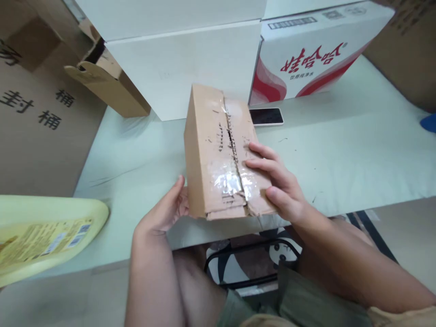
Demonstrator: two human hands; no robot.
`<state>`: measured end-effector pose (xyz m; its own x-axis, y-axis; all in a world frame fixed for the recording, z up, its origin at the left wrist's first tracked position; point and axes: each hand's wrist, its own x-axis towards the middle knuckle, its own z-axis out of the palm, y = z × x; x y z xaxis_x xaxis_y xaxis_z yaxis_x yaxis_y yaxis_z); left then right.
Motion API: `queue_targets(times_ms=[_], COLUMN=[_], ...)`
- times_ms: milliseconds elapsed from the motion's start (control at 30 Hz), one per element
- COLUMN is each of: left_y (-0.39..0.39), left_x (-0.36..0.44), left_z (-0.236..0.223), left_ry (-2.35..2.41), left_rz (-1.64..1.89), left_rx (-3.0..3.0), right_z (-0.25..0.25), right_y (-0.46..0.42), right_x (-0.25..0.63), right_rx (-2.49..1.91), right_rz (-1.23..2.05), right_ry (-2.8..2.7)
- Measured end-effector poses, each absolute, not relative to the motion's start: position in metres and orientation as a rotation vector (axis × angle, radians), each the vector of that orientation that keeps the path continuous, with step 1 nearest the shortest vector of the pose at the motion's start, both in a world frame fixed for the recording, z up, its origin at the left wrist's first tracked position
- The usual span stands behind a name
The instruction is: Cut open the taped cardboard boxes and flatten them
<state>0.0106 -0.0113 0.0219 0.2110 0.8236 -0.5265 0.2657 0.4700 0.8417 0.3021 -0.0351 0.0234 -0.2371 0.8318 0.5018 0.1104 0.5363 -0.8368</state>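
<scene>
Touching the taped carton [221, 159], the fingers of the right hand [281, 179] are spread; those of the left hand [166, 206] are partly hidden, grip unclear. Over the table [136, 168], the carton is pointed lengthwise away, slightly left, blocked by a white box [190, 63]; a phone [267, 116] is partly covered.

Table [316, 150] under pale green cover, wrinkled at left. Plain white box [184, 68] at back, middle. White-and-red printed box [306, 59] just right of it, red lettering facing front. Narrow brown carton [119, 91] at back left, beside plain box, flap open. Phone [269, 116] flat before boxes, dark screen up, left end hidden. Small dark marks or scraps [314, 199] scattered on cover, right of middle.
</scene>
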Motion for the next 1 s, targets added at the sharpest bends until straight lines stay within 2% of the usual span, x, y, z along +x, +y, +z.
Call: queue_targets(times_ms=[133,200,300,367,467,533,733,1000], left_y=[-0.016,-0.016,-0.008,0.001,0.011,0.013,0.006,0.013], left_x=[0.015,0.017,0.016,0.013,0.009,0.010,0.033,0.039], left_z=[0.025,0.029,0.029,0.022,0.007,-0.002,-0.005,-0.016], left_ry=[1.261,1.334,1.481,1.579,1.592,1.473,1.320,1.253], left_rz=[0.163,0.139,0.317,0.609,1.267,1.491,1.401,1.486], left_rx=[0.972,1.069,1.209,1.230,1.271,1.429,1.849,1.895], right_z=[0.022,0.019,0.013,0.011,0.008,0.006,0.003,0.004], right_y=[-0.032,-0.031,-0.030,-0.030,-0.031,-0.032,-0.032,-0.033], right_x=[0.308,0.308,0.305,0.302,0.299,0.298,0.298,0.298], right_rx=[-0.804,-0.802,-0.796,-0.791,-0.776,-0.761,-0.763,-0.738], right_rz=[0.894,0.907,0.924,0.921,0.914,0.910,0.918,0.936], right_ry=[-1.621,-1.654,-1.754,-1.787,-1.781,-1.768,-1.759,-1.761])
